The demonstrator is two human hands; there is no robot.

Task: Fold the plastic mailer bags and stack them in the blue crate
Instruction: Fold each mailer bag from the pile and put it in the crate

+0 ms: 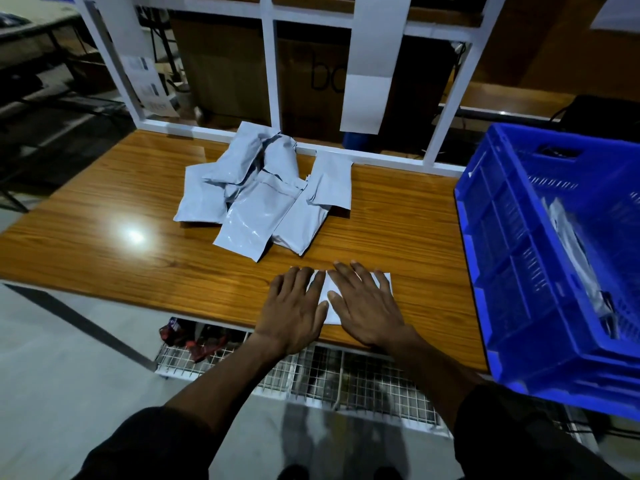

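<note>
Both hands are flat on the job here: the left hand (292,308) and the right hand (363,306) lie side by side, fingers straight and slightly spread, palms pressing down on a folded bag (382,277) at the near edge of the table (104,216). Nothing is gripped, it is all open-palm pressure. The bag under them is pale white-grey plastic, folded small and flat, and most of it is covered; it peeks out between the two thumbs and past the right hand's outer fingers, where a square corner shows. Just beyond the fingertips, further up the table, sits the loose pile of bags (263,192), the same pale grey, glossy and puffy, creased and overlapping at odd angles, with one lying flatter at the pile's right side. Out to the right of the right hand stands the blue crate (512,258), its slotted walls rising at the table's right end, and inside it a few pale bags (571,251) lean against the wall. Past the pile, a white frame (270,81) runs along the table's far edge. Below the wrists, under the table edge, a wire shelf (346,379) shows.
</note>
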